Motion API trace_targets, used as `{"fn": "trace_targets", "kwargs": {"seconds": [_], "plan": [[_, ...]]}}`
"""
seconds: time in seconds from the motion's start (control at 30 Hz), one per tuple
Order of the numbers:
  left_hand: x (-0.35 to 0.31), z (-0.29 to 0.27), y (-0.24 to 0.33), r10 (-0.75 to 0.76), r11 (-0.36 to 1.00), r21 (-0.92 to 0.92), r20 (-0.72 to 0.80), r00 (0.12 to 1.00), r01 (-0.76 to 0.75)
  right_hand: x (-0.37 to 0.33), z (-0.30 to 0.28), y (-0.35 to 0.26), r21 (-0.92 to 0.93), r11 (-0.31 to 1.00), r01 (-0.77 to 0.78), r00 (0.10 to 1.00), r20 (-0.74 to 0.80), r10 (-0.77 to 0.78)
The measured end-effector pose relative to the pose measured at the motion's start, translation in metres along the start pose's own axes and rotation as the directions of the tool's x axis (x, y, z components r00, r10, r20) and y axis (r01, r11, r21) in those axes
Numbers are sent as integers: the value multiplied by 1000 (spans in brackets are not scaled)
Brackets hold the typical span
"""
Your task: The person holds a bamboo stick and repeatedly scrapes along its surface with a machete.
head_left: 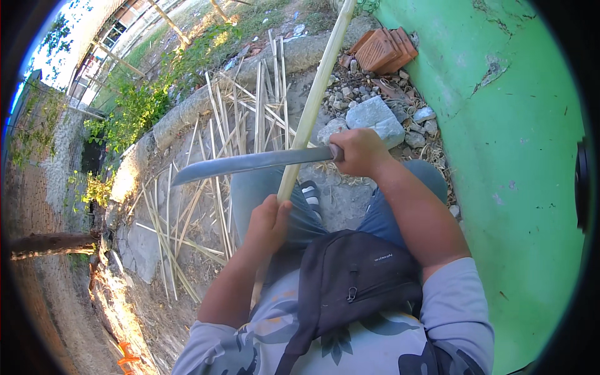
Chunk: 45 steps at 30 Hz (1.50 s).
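Observation:
A long machete (244, 164) lies crosswise in front of me, its curved tip pointing left. My right hand (360, 152) is closed round its dark handle. The blade crosses a long, pale bamboo strip (317, 94), seemingly touching it just above my left hand. My left hand (269, 224) grips that strip low down, thumb along it. The strip slants up and away to the right, past the top of the picture, and its lower end runs back beside my left forearm.
Many split bamboo strips (260, 112) lie scattered on the ground ahead and left. Grey stone blocks (375, 120), rubble and stacked clay roof tiles (384, 51) sit by the green wall (500, 187) at my right. A low concrete curb (181, 115) borders the plants. A black bag (359, 275) hangs across my front.

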<state>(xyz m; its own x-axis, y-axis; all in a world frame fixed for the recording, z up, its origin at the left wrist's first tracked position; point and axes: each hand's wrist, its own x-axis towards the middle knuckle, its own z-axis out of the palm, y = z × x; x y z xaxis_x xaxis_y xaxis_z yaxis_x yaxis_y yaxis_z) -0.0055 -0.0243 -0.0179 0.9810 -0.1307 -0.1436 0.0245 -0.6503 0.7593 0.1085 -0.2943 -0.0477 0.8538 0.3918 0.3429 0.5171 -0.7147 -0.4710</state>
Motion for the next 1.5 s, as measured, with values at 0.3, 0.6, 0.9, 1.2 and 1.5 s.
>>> {"fn": "trace_targets", "kwargs": {"seconds": [0.3, 0.6, 0.9, 1.2, 1.5], "plan": [[-2, 5, -11, 5, 999, -46, -4, 1000, -5, 3, -2, 1, -34, 997, 71, 997, -6, -71], [-1, -1, -5, -80, 990, -118, 24, 996, 83, 5, -6, 15, 23, 997, -80, 996, 27, 79], [-3, -1, 4, -39, 999, -31, 30, 999, 40, 8, -12, 18, 18, 992, -125, 990, 68, 124], [-6, -2, 6, -30, 999, -11, 15, 999, 31, 6, -13, 7, -2, 999, -43, 998, 35, 43], [-7, -2, 1, -35, 999, -41, 19, 999, 36, 3, -9, -2, 31, 999, 36, 999, 21, -37]]}}
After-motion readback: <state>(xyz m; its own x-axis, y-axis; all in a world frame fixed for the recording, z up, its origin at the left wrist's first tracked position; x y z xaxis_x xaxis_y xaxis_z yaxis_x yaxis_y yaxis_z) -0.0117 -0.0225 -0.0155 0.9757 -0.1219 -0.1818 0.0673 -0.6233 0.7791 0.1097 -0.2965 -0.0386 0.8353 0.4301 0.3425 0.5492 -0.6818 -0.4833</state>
